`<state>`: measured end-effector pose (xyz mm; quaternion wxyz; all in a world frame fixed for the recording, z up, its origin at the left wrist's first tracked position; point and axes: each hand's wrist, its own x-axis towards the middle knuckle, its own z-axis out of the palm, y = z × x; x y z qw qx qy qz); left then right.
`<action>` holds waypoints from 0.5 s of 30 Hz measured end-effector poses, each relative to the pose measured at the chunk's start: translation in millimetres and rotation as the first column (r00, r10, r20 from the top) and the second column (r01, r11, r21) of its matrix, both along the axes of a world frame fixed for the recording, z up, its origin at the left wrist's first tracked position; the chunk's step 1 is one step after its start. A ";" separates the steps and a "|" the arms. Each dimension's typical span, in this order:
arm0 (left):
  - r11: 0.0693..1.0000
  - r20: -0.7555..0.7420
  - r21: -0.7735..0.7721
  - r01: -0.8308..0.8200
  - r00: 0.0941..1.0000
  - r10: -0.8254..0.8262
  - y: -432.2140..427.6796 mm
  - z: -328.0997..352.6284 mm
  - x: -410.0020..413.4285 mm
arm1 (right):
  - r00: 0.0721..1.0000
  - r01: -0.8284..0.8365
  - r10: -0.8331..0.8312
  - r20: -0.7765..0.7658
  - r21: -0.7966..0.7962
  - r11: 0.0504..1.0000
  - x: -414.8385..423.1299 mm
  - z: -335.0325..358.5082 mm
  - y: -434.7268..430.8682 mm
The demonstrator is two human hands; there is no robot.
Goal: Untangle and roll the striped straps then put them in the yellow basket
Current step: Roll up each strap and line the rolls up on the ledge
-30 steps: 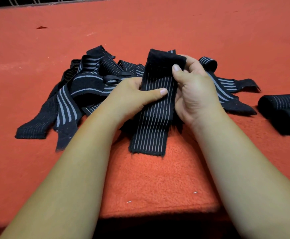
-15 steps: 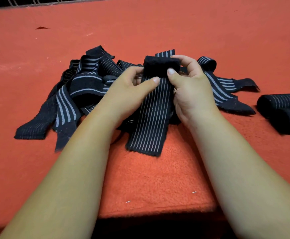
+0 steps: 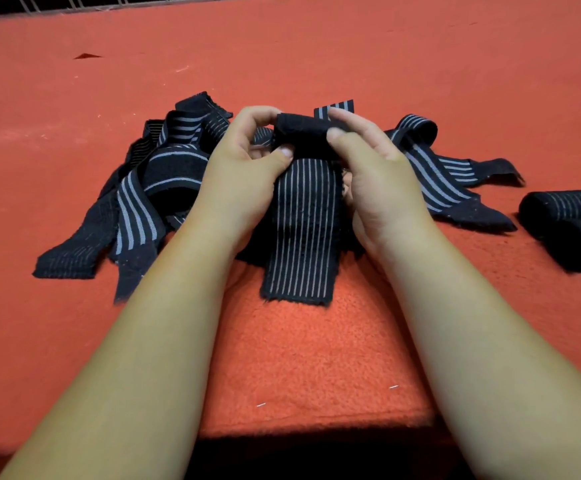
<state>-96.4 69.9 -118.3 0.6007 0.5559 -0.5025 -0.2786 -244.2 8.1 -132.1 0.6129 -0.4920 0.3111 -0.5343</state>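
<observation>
Running lengthwise away from the person, the black elastic strap with thin pale stripes (image 3: pixel 299 230) lay flat on the red fleece-covered surface (image 3: pixel 316 358). Its frayed free end was nearest the person and its far end was turned over into a short thick fold held between both hands. The left hand (image 3: pixel 244 174) pinched the left edge of that fold, thumb on the near face and fingers curled over the far side. The right hand (image 3: pixel 379 178) pinched the right edge likewise. Each hand stood equally near the fold, one at either side. The fold's axis lay crosswise, left to right, square to the strap's length, so the next turn was judged to have to come toward the person, along the flat length. The tangled heap of black striped straps (image 3: pixel 164 188) lay just behind the hands, spreading to both sides. Two finished dark rolls (image 3: pixel 569 223) sat well apart at the right edge. No yellow basket was in view.
</observation>
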 end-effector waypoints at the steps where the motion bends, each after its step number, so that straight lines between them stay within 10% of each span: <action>1: 1.000 0.013 -0.001 0.003 1.000 -0.003 0.6 0.4 -0.8 | 1.000 0.002 -0.002 -0.004 0.014 1.000 0.9 0.0 -0.1; 15: 0.986 0.036 0.098 0.136 0.989 -0.140 4.8 5.8 -15.2 | 0.948 0.125 -0.165 -0.272 -0.160 0.979 -0.5 -6.9 -4.0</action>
